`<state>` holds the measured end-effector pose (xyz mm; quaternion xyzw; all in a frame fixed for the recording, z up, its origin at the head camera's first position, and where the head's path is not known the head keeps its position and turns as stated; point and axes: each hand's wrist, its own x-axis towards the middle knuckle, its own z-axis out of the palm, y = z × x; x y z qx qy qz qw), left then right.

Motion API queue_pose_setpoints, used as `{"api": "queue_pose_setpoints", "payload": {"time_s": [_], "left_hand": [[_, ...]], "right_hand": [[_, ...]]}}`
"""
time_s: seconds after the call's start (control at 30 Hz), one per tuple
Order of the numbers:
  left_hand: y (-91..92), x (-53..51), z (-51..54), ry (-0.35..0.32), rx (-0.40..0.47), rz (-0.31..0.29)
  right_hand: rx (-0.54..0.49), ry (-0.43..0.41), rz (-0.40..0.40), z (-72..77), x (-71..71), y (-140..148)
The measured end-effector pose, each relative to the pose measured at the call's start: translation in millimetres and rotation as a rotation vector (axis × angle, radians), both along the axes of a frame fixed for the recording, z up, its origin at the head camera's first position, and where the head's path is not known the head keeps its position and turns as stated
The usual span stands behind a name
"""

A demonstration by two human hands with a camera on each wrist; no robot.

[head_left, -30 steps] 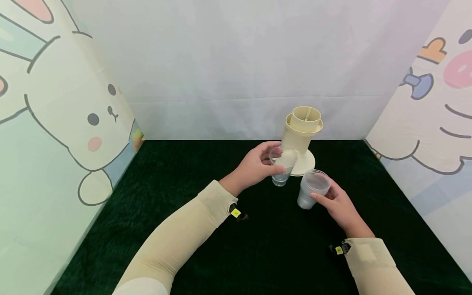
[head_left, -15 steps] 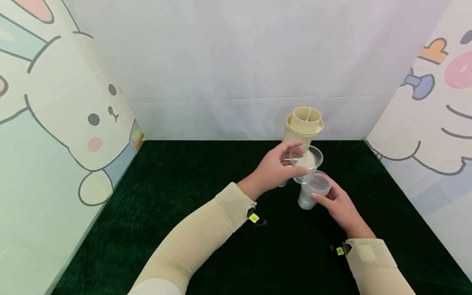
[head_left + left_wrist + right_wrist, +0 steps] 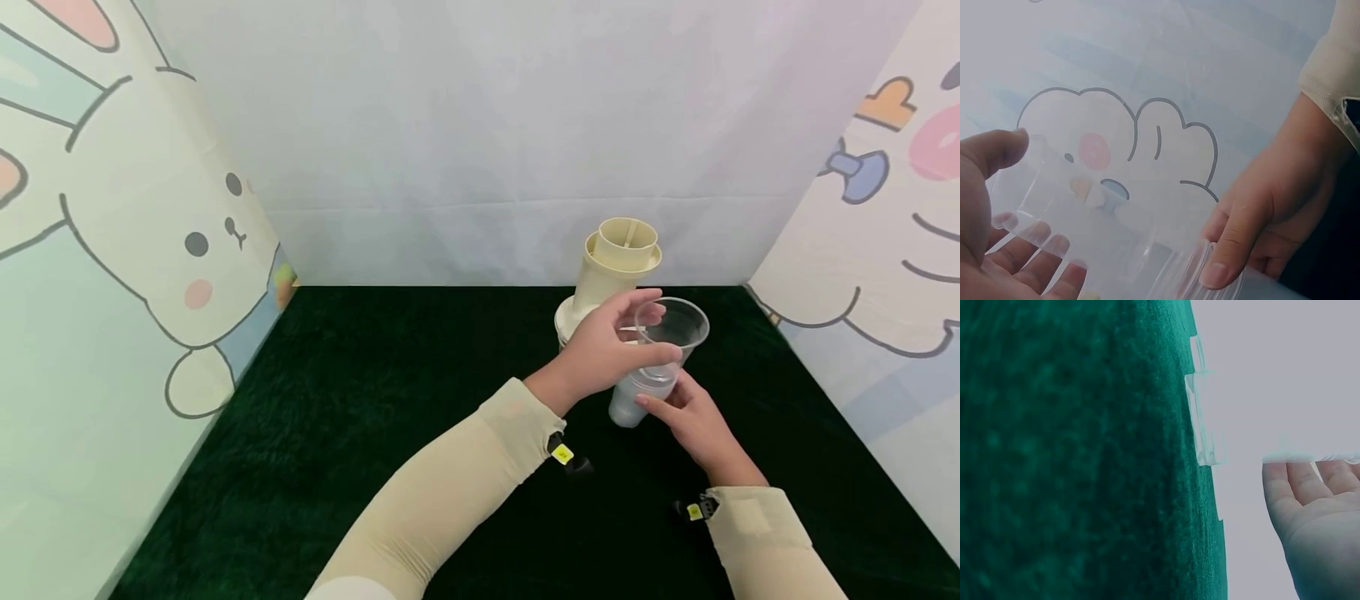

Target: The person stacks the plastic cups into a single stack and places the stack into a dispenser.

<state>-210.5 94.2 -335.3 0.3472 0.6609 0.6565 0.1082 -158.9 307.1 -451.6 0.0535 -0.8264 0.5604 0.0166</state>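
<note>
My left hand [image 3: 611,346] holds a clear plastic cup [image 3: 686,325] near its rim, thumb on the near side and fingers behind. The bottom of that cup sits in the mouth of a stack of nested clear cups [image 3: 628,404], which my right hand [image 3: 701,425] grips from the right. In the left wrist view the clear cup [image 3: 1104,212] lies between the left thumb and fingers, and the right thumb [image 3: 1229,250] presses near the stacked rims [image 3: 1194,269]. The right wrist view shows the right hand's fingers [image 3: 1300,481] against the stack's side.
Behind the left hand stands a cream cylindrical holder [image 3: 603,279] on a round base, with a smaller open cylinder at its top. A dark green cloth [image 3: 337,400] covers the table. Pale curtains and cartoon-printed panels [image 3: 187,292] surround it. A clear object [image 3: 1207,419] shows in the right wrist view.
My left hand has carried its clear cup rightward, away from the front of the cream holder and over to the stack. My right hand has barely moved and still grips the stack.
</note>
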Motion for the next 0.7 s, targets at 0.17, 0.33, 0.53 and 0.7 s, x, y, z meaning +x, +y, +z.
{"api": "queue_pose_setpoints", "payload": {"time_s": [0.17, 0.33, 0.53, 0.7], "left_hand": [[6.5, -1.2, -5.8, -0.006, -0.019, 0.016], [9.2, -3.7, -14.9, -0.031, -0.052, 0.031], [10.4, -5.6, -25.9, -0.041, -0.105, 0.049], [11.9, -8.0, -34.8, -0.025, -0.141, 0.061]], "right_hand": [[-0.010, -0.010, -0.007, 1.3, 2.8, 0.6], [0.010, -0.017, -0.003, 0.1, 2.8, 2.0], [0.032, -0.030, 0.000, -1.0, 0.4, 2.5], [0.039, -0.016, 0.000, -0.3, -0.5, 1.9]]}}
